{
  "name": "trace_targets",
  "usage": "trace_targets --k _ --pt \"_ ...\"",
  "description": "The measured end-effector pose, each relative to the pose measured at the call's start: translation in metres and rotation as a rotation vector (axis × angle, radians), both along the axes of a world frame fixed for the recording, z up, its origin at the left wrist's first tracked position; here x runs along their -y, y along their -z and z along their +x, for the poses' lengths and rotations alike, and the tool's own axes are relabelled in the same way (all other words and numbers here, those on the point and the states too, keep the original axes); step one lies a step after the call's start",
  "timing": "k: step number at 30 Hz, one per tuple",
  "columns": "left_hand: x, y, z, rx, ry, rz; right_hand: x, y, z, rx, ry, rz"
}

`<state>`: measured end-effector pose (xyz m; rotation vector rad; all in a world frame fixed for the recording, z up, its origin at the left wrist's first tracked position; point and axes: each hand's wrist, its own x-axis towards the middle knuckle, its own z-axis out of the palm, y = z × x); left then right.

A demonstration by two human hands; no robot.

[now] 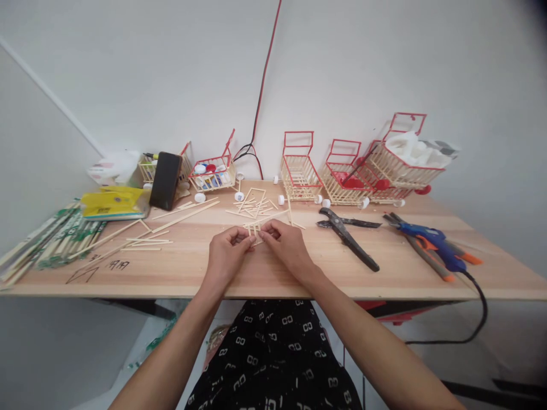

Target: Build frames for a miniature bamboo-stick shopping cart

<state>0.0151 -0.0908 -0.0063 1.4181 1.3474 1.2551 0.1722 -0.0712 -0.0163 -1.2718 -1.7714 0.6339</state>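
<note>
Near the front middle of the wooden table, both hands meet over a small frame of thin wooden sticks. My left hand pinches its left side between thumb and fingers. On the other side my right hand pinches the right edge in the same way. The hands partly cover the frame, so its full shape is hidden. Just beyond it lies a loose pile of short sticks. One thin stick stands tilted behind my right hand.
Miniature stick carts with red trim line the wall. Black cutters, a blue glue gun and pliers lie right. Bundled chopsticks, a yellow packet and a phone occupy the left. A cord hangs off the front edge.
</note>
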Motion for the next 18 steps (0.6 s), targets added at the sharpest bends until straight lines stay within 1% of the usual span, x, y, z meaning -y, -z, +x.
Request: trace_targets --k 10,18 --pt "-0.0009 0.0027 -0.0014 -0.033 0.022 0.013 0.0003 0.0005 0.0005 -0.009 0.003 0.005" --pt "-0.0001 0.0011 -0.0015 -0.067 0.028 0.018 0.0021 -0.0004 0.0011 -0.011 0.01 0.007"
